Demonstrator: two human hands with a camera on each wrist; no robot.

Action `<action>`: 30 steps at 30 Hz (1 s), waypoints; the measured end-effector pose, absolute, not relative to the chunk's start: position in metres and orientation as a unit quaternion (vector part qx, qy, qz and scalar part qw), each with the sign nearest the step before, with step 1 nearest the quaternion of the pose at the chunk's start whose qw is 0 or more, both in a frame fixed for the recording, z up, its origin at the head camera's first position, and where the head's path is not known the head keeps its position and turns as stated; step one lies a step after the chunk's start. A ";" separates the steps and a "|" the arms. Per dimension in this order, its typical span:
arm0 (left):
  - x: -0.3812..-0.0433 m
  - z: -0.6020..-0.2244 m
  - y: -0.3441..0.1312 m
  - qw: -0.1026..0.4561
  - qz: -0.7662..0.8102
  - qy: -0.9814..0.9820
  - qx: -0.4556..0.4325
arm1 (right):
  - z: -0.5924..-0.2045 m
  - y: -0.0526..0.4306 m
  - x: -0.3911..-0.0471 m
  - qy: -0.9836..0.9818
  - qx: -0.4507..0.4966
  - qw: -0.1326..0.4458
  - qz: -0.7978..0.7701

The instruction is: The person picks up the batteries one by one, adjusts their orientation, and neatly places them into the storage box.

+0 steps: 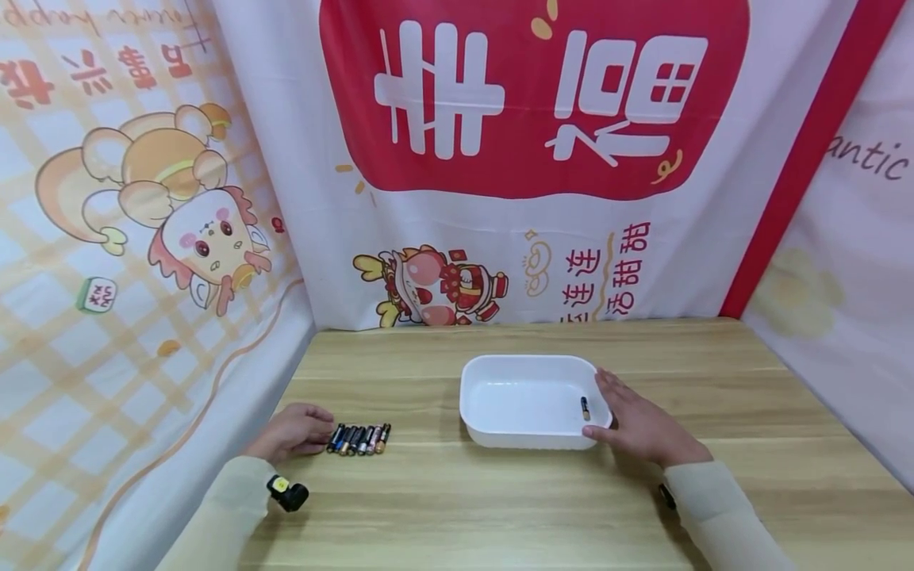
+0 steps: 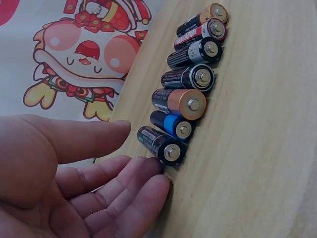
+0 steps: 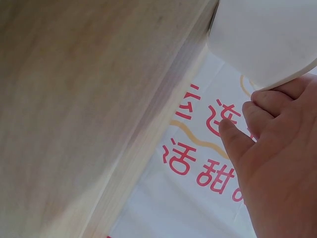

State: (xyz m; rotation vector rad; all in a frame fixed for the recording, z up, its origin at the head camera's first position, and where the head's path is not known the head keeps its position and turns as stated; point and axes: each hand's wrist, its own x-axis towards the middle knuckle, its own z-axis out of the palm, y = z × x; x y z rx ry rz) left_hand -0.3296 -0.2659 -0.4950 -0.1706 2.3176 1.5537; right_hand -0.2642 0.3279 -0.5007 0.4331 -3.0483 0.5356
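Several AA-type batteries (image 1: 359, 439) lie side by side in a row on the table, in black, blue, copper and other colours. At the left end of the row is my left hand (image 1: 298, 431). In the left wrist view its fingertips (image 2: 157, 186) are right at the end battery (image 2: 161, 146), with the thumb apart above. My right hand (image 1: 640, 422) holds the right end of a white plastic box (image 1: 528, 439), thumb at the front corner and fingers along the far side. One dark battery with a copper end (image 1: 585, 409) lies inside the box, near its right wall.
The wooden table (image 1: 443, 507) carries the box and the batteries. A printed cloth (image 1: 428, 222) hangs along its back edge, and a patterned cloth (image 1: 128, 333) closes the left side. A black wrist camera (image 1: 288, 493) sits on the left sleeve.
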 end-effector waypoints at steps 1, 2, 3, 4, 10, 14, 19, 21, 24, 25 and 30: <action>-0.330 -0.495 -0.265 0.170 0.540 0.822 -0.059 | -0.500 0.328 -0.264 -0.975 0.138 0.007 0.172; -0.330 -0.495 -0.264 0.167 0.532 0.828 -0.059 | -0.500 0.327 -0.264 -0.975 0.138 0.006 0.173; -0.329 -0.496 -0.263 0.165 0.525 0.833 -0.058 | -0.500 0.327 -0.264 -0.975 0.137 0.005 0.175; -0.329 -0.496 -0.263 0.164 0.519 0.837 -0.057 | -0.500 0.327 -0.264 -0.975 0.137 0.004 0.175; -0.329 -0.495 -0.260 0.156 0.493 0.854 -0.059 | -0.500 0.327 -0.262 -0.975 0.135 0.005 0.174; -0.327 -0.492 -0.256 0.154 0.479 0.863 -0.054 | -0.499 0.327 -0.262 -0.976 0.136 0.007 0.172; -0.326 -0.490 -0.253 0.155 0.469 0.868 -0.051 | -0.497 0.327 -0.261 -0.975 0.137 0.010 0.177; -0.326 -0.490 -0.253 0.156 0.464 0.870 -0.053 | -0.497 0.327 -0.260 -0.974 0.140 0.012 0.177; -0.326 -0.490 -0.253 0.153 0.451 0.878 -0.054 | -0.496 0.327 -0.260 -0.974 0.138 0.011 0.177; -0.326 -0.490 -0.253 0.150 0.445 0.881 -0.055 | -0.496 0.327 -0.260 -0.975 0.137 0.010 0.176; -0.326 -0.487 -0.252 0.137 0.401 0.904 -0.046 | -0.498 0.326 -0.261 -0.976 0.133 0.005 0.173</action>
